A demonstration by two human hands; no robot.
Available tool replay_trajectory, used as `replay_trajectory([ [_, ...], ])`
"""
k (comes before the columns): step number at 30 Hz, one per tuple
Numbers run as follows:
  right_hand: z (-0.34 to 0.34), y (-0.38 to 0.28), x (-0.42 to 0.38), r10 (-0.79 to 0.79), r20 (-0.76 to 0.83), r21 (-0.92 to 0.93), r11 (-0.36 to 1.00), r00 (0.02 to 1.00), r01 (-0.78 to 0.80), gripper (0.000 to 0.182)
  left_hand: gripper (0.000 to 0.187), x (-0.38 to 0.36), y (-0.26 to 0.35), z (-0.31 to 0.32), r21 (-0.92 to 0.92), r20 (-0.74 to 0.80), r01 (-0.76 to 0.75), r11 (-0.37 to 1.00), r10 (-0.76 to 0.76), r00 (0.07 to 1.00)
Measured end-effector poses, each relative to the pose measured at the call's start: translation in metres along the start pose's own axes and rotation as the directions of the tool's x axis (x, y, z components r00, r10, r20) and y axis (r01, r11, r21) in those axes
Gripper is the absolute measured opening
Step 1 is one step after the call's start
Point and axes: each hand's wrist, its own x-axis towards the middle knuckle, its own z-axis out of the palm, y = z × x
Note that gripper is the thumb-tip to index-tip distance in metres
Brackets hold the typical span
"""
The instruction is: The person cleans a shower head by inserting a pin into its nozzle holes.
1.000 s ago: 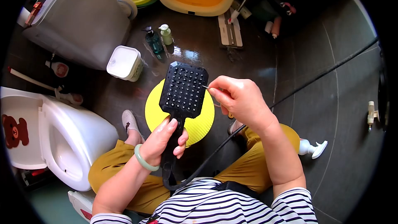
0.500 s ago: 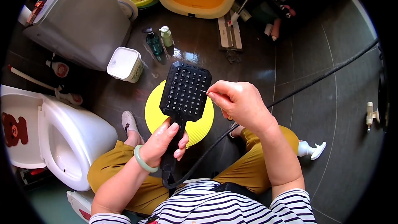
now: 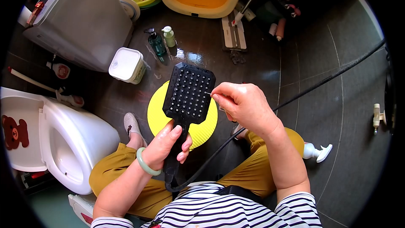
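My left hand [image 3: 162, 148], a pale green bangle at its wrist, is wrapped round the handle of a black shower head [image 3: 188, 93]. The square face is turned up, showing rows of pale round nozzles. From the handle's lower end a black hose [image 3: 234, 137] runs off to the upper right. Thumb and forefinger of my right hand [image 3: 242, 103] pinch a thin, light needle [image 3: 207, 93]; its tip is at a nozzle near the face's right edge. Below the shower head is a round yellow stool [image 3: 157, 112], partly hidden.
A toilet [image 3: 80, 139] stands at the left, its lid raised. Ahead on the dark tiled floor are a white-lidded tub [image 3: 126, 65], two pump bottles [image 3: 157, 45] and a mop [image 3: 233, 33]. A spray bottle [image 3: 312, 152] lies beside my right knee.
Almost nothing differs. My right hand and the needle stay at the same side of the nozzle face, with at most a very slight shift; the left hand's hold is unchanged.
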Motion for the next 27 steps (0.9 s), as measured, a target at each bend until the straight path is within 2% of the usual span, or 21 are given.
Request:
replay_trajectory([
  [3, 0.001, 0.001, 0.0, -0.005, 0.004, -0.005, 1.0, 1.0, 0.005, 0.016, 0.044, 0.0, 0.0, 0.0, 0.002, 0.002, -0.001, 1.0, 0.001, 1.0],
  [9, -0.002, -0.001, -0.001, 0.013, 0.023, -0.045, 0.999, 1.0, -0.012, 0.016, 0.04, 0.0, 0.001, 0.005, 0.144, -0.094, -0.009, 0.99, 0.023, 0.995],
  [11, -0.002, 0.0, -0.002, -0.053, -0.01, -0.085, 0.995, 0.999, 0.052, 0.012, 0.035, 0.002, -0.002, 0.003, 0.324, -0.123, -0.035, 0.945, 0.079, 0.989],
  [12, 0.0, 0.001, -0.002, -0.053, -0.01, -0.085, 0.995, 0.999, 0.052, 0.012, 0.035, 0.004, -0.005, 0.001, 0.324, -0.123, -0.035, 0.945, 0.078, 0.989],
  [14, 0.006, 0.006, -0.002, -0.138, -0.053, -0.221, 0.968, 0.989, 0.123, 0.012, 0.028, 0.004, -0.011, -0.003, 0.45, -0.07, -0.116, 0.885, 0.165, 0.984],
  [19, 0.011, 0.01, 0.002, -0.159, -0.063, -0.294, 0.946, 0.985, 0.133, 0.013, 0.028, 0.004, -0.011, 0.003, 0.433, -0.098, -0.117, 0.894, 0.176, 0.979],
  [21, 0.0, 0.009, 0.005, -0.107, -0.081, -0.106, 0.99, 0.991, 0.098, 0.015, 0.029, 0.004, -0.008, 0.004, 0.436, -0.094, -0.131, 0.89, 0.19, 0.977],
  [23, 0.006, 0.01, 0.005, -0.138, -0.095, -0.1, 0.987, 0.986, 0.129, 0.015, 0.027, 0.004, -0.002, 0.007, 0.386, -0.103, -0.114, 0.915, 0.165, 0.981],
  [25, 0.024, 0.007, 0.003, -0.211, -0.152, -0.276, 0.947, 0.966, 0.164, 0.011, 0.027, 0.004, -0.003, 0.009, 0.338, -0.147, -0.09, 0.937, 0.147, 0.978],
  [27, 0.033, 0.002, -0.001, -0.224, -0.074, -0.415, 0.893, 0.972, 0.174, 0.015, 0.028, 0.005, -0.004, 0.011, 0.286, -0.188, -0.063, 0.956, 0.121, 0.975],
])
